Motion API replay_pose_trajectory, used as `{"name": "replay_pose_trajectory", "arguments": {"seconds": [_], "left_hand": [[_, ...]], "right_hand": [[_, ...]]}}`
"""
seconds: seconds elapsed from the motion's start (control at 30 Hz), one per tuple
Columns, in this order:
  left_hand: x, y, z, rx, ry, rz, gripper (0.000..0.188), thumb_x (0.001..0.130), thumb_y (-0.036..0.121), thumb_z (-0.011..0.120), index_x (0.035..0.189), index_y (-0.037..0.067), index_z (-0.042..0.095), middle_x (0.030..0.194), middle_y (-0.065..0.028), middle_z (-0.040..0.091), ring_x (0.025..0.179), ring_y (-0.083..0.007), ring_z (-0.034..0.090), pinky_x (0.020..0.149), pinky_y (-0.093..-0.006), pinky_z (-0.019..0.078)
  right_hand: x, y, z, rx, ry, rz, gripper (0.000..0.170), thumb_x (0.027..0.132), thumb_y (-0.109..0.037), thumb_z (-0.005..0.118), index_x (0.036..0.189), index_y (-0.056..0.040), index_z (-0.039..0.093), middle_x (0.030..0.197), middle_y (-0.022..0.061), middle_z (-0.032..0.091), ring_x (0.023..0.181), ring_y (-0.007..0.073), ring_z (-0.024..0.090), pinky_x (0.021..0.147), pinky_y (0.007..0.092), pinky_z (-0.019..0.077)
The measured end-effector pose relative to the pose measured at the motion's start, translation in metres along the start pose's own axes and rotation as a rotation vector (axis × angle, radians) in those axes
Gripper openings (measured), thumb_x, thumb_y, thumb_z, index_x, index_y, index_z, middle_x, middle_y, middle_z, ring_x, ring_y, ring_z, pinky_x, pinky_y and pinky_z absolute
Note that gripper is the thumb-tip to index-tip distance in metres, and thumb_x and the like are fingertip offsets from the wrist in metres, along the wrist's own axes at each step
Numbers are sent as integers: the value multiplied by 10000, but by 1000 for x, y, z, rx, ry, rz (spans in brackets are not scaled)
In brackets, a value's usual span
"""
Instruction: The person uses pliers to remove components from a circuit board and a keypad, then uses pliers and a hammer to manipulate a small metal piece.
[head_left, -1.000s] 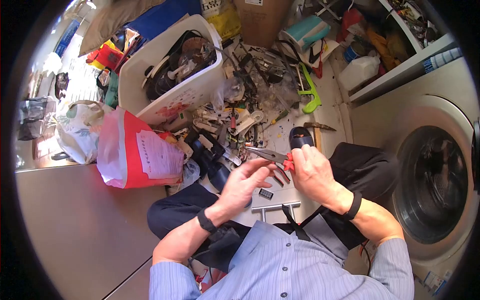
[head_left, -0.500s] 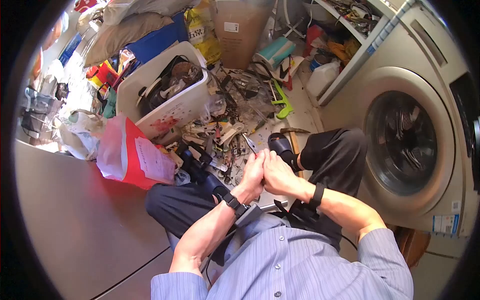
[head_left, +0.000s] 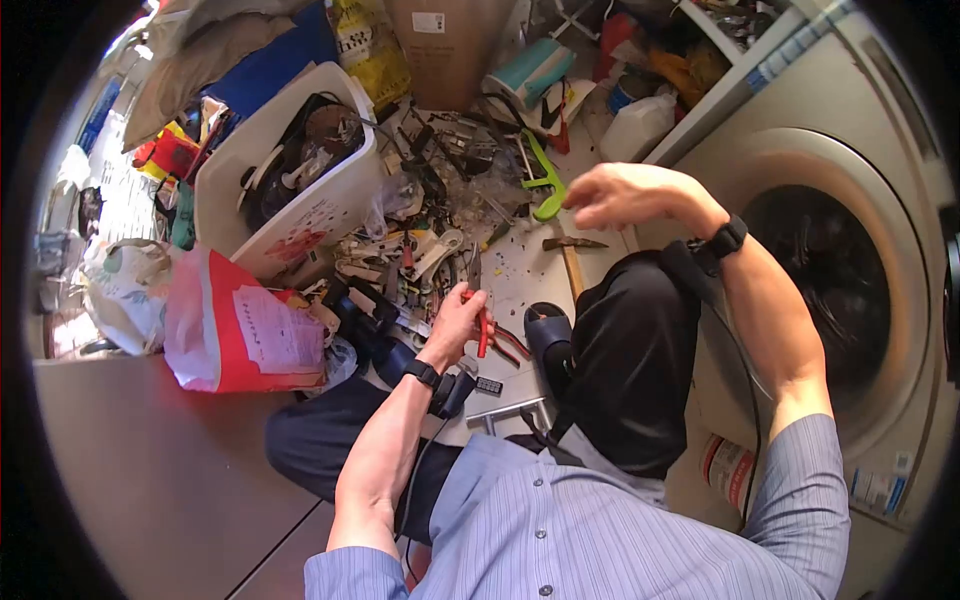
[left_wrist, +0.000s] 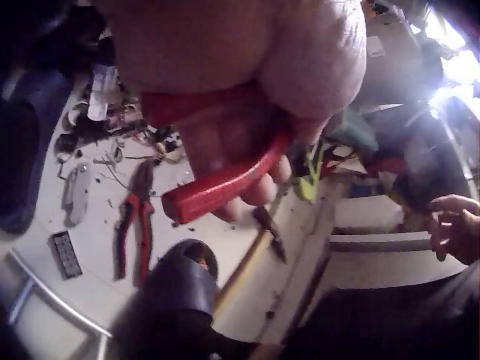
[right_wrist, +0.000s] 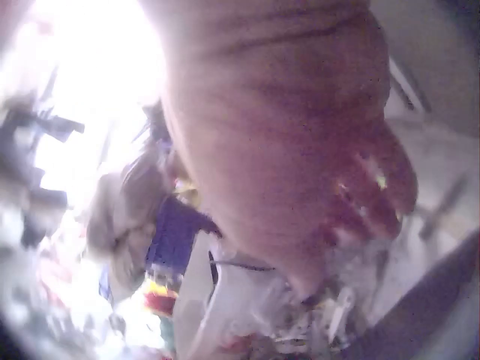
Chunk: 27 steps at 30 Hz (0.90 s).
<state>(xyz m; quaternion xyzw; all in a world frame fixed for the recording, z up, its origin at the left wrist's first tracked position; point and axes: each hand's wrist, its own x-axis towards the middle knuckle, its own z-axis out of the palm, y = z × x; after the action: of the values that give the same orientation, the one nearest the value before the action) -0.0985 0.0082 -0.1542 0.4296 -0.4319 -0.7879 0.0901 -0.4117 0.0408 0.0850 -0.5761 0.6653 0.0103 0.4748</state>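
My left hand (head_left: 455,322) grips long-nose pliers (head_left: 474,268), their jaws pointing away toward the scattered parts. Their red handles (left_wrist: 225,184) splay apart under the palm in the left wrist view. My right hand (head_left: 635,195) is raised beyond the right knee, fingers loosely bent and holding nothing; it looks blurred in the right wrist view. Below it lies a hammer (head_left: 572,262) with a wooden handle. On the floor beside my left hand are a second pair of pliers (left_wrist: 135,225) with red and black handles and a small black block (head_left: 489,386).
A white bin (head_left: 330,200) full of items stands at the left, with a red bag (head_left: 220,330) before it. Loose metal and plastic parts (head_left: 420,240) cover the floor ahead, near a green-framed saw (head_left: 548,185). A washing machine (head_left: 740,170) stands at the right.
Both hands were together at the pliers half a second ago. Now the left hand alone holds them, and the right hand has moved away, up and to the right.
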Motion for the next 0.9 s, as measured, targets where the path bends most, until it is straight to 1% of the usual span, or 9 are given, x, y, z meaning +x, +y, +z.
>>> {"name": "replay_pose_trajectory", "arguments": {"seconds": [0.13, 0.2, 0.33, 0.5, 0.6, 0.63, 0.67, 0.77, 0.9], "left_hand": [[38, -29, -19, 33, 25, -131, 238, 1063, 276, 582, 1098, 75, 459, 807, -70, 622, 642, -179, 649, 558, -375, 586], [44, -50, -31, 45, 149, -135, 301, 1007, 249, 669, 1139, 47, 489, 809, -66, 618, 609, -169, 638, 541, -345, 577], [41, -95, -58, 30, 294, -254, 232, 960, 170, 706, 1070, 31, 557, 782, -54, 621, 597, -146, 634, 542, -313, 574], [31, -129, -64, 129, 333, -397, 120, 877, 59, 655, 976, 21, 600, 752, -67, 652, 597, -150, 639, 573, -312, 570], [37, -161, -70, 362, 402, -341, 119, 845, 80, 656, 941, 14, 633, 760, -115, 706, 607, -156, 678, 588, -324, 559], [39, -163, -69, 487, 418, -373, 197, 825, 147, 678, 970, 13, 666, 828, -150, 738, 702, -227, 723, 690, -381, 569], [40, -166, -68, 484, 422, -379, 197, 825, 147, 678, 970, 13, 666, 828, -150, 738, 702, -227, 723, 690, -381, 569], [43, -178, -64, 688, 401, -449, 284, 839, 234, 696, 1048, 42, 702, 930, -198, 744, 939, -381, 722, 848, -447, 545], [52, -198, -63, 736, 406, -492, 328, 847, 271, 717, 1075, 35, 702, 980, -222, 743, 968, -403, 715, 872, -473, 544]], "right_hand": [[65, 134, 53, 352, -54, 185, 508, 967, -298, 688, 1363, 12, 607, 1038, 93, 725, 839, 165, 686, 710, 336, 572], [93, 196, 112, 344, -66, 217, 479, 963, -283, 686, 1324, 26, 630, 1020, 125, 735, 869, 180, 701, 732, 360, 580], [131, 263, 235, 122, 142, 239, 392, 921, -248, 697, 1178, 48, 702, 1052, 266, 738, 975, 381, 730, 867, 462, 565], [166, 269, 295, 215, 358, 391, 401, 916, -295, 709, 1061, 71, 632, 1010, 339, 685, 999, 491, 677, 872, 546, 537], [184, 252, 298, 144, 519, 492, 440, 881, -312, 776, 1069, 46, 605, 1026, 301, 682, 987, 504, 668, 835, 546, 534], [191, 254, 300, 121, 531, 471, 487, 882, -294, 777, 1141, 33, 526, 1074, 308, 653, 992, 521, 654, 830, 567, 527], [197, 256, 301, 121, 524, 469, 487, 882, -294, 777, 1141, 33, 526, 1074, 308, 653, 992, 521, 654, 830, 567, 527], [207, 263, 308, 15, 574, 465, 482, 893, -244, 752, 1197, 31, 498, 1112, 308, 638, 996, 520, 651, 840, 574, 528], [219, 274, 310, 32, 620, 512, 408, 882, -176, 680, 1179, 35, 495, 1091, 287, 617, 959, 501, 656, 805, 579, 530]]}}
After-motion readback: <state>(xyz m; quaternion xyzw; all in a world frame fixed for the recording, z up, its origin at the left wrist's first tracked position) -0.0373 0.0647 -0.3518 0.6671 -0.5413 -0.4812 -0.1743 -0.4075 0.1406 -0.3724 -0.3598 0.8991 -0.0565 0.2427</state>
